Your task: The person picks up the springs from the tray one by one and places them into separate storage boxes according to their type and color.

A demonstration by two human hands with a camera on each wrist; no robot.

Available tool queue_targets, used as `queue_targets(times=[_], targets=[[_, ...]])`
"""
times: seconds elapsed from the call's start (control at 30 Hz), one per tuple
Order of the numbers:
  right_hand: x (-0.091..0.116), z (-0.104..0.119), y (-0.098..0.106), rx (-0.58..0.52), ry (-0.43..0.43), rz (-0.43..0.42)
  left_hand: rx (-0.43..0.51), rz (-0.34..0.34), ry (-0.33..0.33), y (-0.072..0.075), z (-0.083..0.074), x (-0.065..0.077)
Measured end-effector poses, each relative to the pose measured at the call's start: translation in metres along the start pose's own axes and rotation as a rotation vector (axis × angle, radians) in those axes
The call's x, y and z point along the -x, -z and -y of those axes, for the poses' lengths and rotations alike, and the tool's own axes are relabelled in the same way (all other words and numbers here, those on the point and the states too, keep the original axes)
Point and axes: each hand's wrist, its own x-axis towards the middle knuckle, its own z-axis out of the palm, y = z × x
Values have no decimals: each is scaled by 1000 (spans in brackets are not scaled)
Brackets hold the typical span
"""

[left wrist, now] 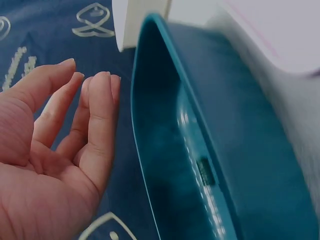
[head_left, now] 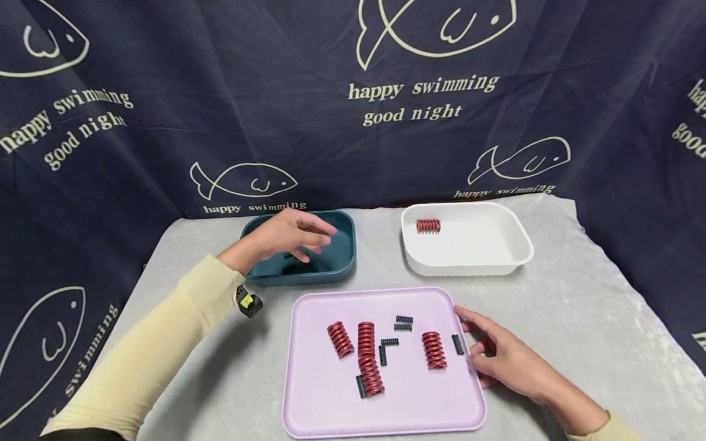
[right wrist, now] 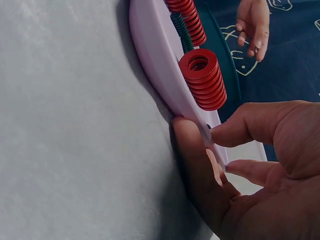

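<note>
Red springs point(head_left: 434, 350), four, and dark springs point(head_left: 404, 320), six: on the lilac tray point(head_left: 425, 404). Right hand point(head_left: 507, 361): tray's 3 o'clock; grip grasping its edge. Left hand point(head_left: 287, 236): 11 o'clock, above teal bin point(head_left: 346, 260); grip released, fingers loose. White bin point(head_left: 474, 251): 1 o'clock, one red spring point(head_left: 428, 226) inside. Tabletop point(head_left: 551, 294): grey. Curtain point(head_left: 320, 79): 12 o'clock, navy, fish-printed.

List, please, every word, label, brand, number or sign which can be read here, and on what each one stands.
"happy swimming": dark blue printed fabric curtain, repeated.
"good night": same curtain, repeated.
Right-edge lettering: partly cut off.
Left wrist view: curtain lettering too blurred to read.
Small yellow patch on black wrist device: any marking too small to read.
</note>
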Motion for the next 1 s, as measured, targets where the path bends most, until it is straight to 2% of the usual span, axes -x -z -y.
queue_targets(times=[0.3,0.57,0.77,1.0], targets=[[0,-1,0,0,4,4,18,64,-51,-41,-12,-2],[-1,-2,0,-4,12,4,-4,123,-72,-78,-15,-12],[0,-3,0,0,12,3,-45,181,-48,-104,-15,-18],[-1,-3,1,-7,8,11,-61,213,-12,-134,-8,-27]])
